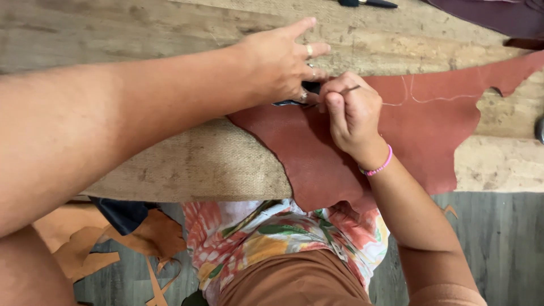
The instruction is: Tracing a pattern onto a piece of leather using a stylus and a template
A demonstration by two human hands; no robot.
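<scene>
A reddish-brown leather hide (419, 124) lies over the edge of a wooden table covered with burlap (187, 158). My left hand (280, 59), with rings on its fingers, presses flat on a dark pattern piece (292, 102) on the hide. My right hand (351, 110), wearing a pink bead bracelet, pinches a thin pen-like marking tool (350, 89) at the pattern's edge. Pale traced lines (436, 99) run across the leather to the right of my hands.
A dark purple hide (498, 14) lies at the table's far right, and a dark-handled tool (368, 3) at the far edge. Tan leather scraps (107, 243) lie on the grey floor at lower left. A dark object (539, 129) shows at the right edge.
</scene>
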